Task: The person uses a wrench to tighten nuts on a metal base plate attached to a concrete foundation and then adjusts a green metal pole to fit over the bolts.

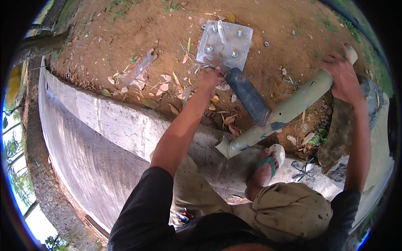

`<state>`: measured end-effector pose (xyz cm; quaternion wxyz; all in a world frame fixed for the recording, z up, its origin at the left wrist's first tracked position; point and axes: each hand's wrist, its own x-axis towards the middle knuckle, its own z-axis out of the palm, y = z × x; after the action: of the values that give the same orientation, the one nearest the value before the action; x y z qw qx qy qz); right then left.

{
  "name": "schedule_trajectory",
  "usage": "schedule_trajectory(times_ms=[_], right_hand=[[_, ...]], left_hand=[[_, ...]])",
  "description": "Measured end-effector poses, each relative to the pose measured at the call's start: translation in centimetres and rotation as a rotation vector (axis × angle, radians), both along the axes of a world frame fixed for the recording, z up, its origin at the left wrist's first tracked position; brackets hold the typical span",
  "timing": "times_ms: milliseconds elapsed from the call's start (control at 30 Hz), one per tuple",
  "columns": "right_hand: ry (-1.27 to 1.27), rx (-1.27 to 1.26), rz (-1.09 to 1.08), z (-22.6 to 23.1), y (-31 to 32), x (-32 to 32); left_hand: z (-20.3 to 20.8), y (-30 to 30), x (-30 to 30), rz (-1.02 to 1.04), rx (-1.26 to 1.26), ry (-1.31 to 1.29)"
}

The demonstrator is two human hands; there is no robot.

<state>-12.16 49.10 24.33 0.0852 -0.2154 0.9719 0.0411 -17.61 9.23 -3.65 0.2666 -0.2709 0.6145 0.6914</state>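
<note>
A welded T-shaped metal pipe leans across the dirt and the concrete kerb. Its long green pipe (295, 99) runs from lower middle to upper right. A dark short branch (250, 97) reaches up-left to a rusty flat end piece (217, 62). My left hand (210, 80) is closed at that end piece, its fingers partly hidden. Near the upper right end, my right hand (341, 77) wraps over the green pipe. Just beyond my left hand lies a square metal base plate (224, 45) with several upright bolts and nuts, and a pale strip stands on it.
An open-ended wrench (143, 67) lies on the dirt at left, among dry leaves. A loose nut (266, 43) sits right of the plate. The concrete kerb (125, 123) curves below. A large rock (354, 125) is at right, near my sandalled foot (264, 169).
</note>
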Motion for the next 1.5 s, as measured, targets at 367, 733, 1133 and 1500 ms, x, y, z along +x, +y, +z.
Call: schedule_trajectory(times_ms=[367, 733, 1133, 1500], right_hand=[[-0.250, 0.239, -0.060, 9.3, -5.6, 5.9], [-0.017, 0.316, 0.004, 4.1, -5.3, 4.0], [-0.061, 0.271, -0.009, 3.0, -5.3, 3.1], [-0.107, 0.215, -0.040, 1.8, -3.8, 3.0]], left_hand=[[2.9, -9.0, -4.1, 0.206, -0.288, 0.281], [1.4, -11.2, -10.4, -0.784, -1.006, 0.543], [-0.1, -11.1, -17.4, -1.027, -0.836, 0.799], [-0.2, -10.6, -16.4, -1.005, -0.893, 0.876]])
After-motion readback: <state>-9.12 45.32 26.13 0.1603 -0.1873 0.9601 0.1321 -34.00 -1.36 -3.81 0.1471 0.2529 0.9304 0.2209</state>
